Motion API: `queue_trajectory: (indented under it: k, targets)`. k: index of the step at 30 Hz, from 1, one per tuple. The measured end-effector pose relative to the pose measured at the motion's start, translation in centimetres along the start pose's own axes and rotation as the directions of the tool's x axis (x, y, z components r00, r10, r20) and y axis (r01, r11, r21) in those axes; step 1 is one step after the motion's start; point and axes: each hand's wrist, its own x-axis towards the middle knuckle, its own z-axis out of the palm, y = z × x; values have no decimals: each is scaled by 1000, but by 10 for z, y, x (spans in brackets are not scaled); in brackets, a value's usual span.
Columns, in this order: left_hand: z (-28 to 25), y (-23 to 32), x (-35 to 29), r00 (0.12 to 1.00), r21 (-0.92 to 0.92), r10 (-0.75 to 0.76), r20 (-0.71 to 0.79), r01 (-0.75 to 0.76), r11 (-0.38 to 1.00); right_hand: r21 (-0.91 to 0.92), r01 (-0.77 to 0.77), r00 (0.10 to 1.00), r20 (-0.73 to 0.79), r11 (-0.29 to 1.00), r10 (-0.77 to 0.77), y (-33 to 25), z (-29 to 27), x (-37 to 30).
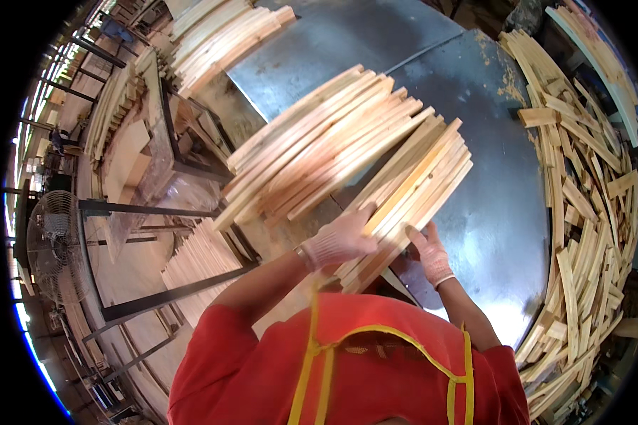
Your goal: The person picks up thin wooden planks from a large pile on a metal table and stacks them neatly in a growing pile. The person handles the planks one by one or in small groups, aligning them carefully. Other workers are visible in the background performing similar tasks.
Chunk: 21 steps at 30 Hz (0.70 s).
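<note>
In front of me a bundle of pale wooden strips [422, 188] lies slanted over the near edge of a grey metal tabletop [489, 212]. My left hand [342, 239], in a whitish glove, is closed on the bundle's left side near its close end. Against the right side my right hand [432, 255], gloved too, grips it with the thumb by the top edge; its other fingers are partly hidden. One strip in the bundle looks yellower than the others. Just left of it, a wider stack of wooden strips [326, 145] lies at a similar slant.
Along the right side is a large heap of loose wood offcuts [588, 234]. More stacked strips [227, 35] lie at the far left. A black metal frame [170, 290] and a round caged fan [53, 244] stand on the left, with strips [198, 273] stacked low inside the frame.
</note>
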Motion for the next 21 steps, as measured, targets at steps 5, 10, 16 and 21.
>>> queue_trajectory:
  k: [5, 10, 16, 21]
  targets:
    - [-54, -70, -25, 968, 661, 144, -205, 28, 750, -166, -8, 998, 58, 986, 18, -9, 3, 29]
    - [-109, -124, -8, 928, 814, 173, -331, 188, 550, -432, 52, 999, 16, 900, -50, 6, 12, 58]
    - [-108, -145, -2, 914, 766, 164, -371, 201, 610, -180, -11, 987, 158, 984, 40, -18, 39, 69]
    - [-144, -165, 11, 887, 701, 230, -400, 134, 701, -109, -112, 990, 74, 988, 121, -73, 93, 86]
